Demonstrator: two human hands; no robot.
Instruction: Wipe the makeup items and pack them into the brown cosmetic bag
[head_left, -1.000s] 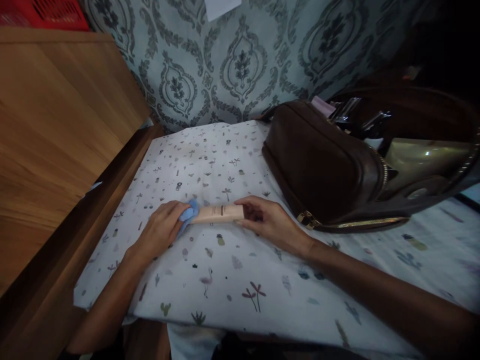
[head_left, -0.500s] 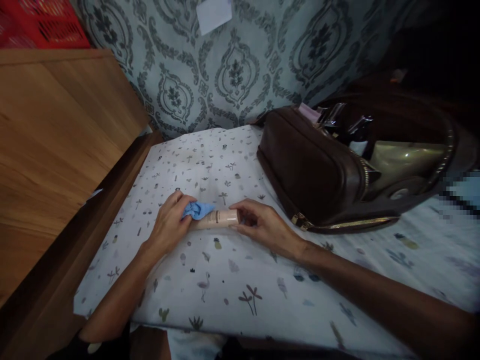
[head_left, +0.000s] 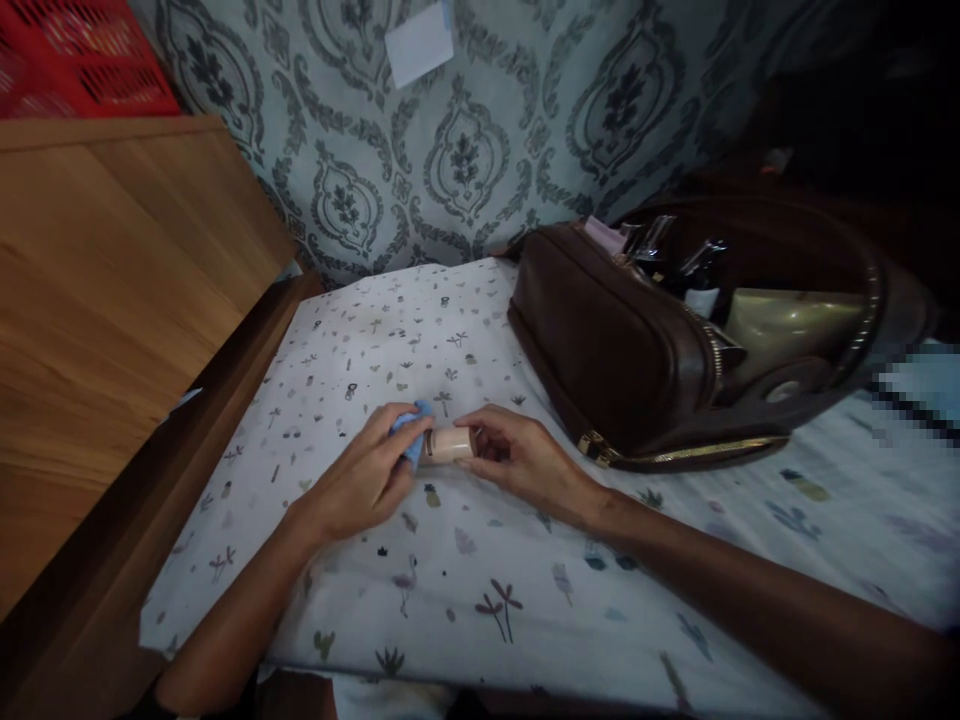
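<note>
A beige cosmetic tube (head_left: pixel 448 444) lies crosswise just above the patterned white cloth (head_left: pixel 420 340), held between both hands. My left hand (head_left: pixel 364 485) is closed on a small blue cloth (head_left: pixel 411 428) that wraps the tube's left end. My right hand (head_left: pixel 517 462) pinches the tube's right end with curled fingers. Most of the tube is hidden by the blue cloth and my fingers.
An open brown leather bag (head_left: pixel 622 345) lies at the right, with bottles (head_left: pixel 701 285) and an olive pouch (head_left: pixel 795 320) inside. A wooden cabinet (head_left: pixel 112 300) stands on the left with a red crate (head_left: pixel 67 60) on top. Patterned wallpaper (head_left: pixel 487 130) is behind.
My left hand has slid the blue cloth rightward along the tube, covering more of it. The view has tilted slightly.
</note>
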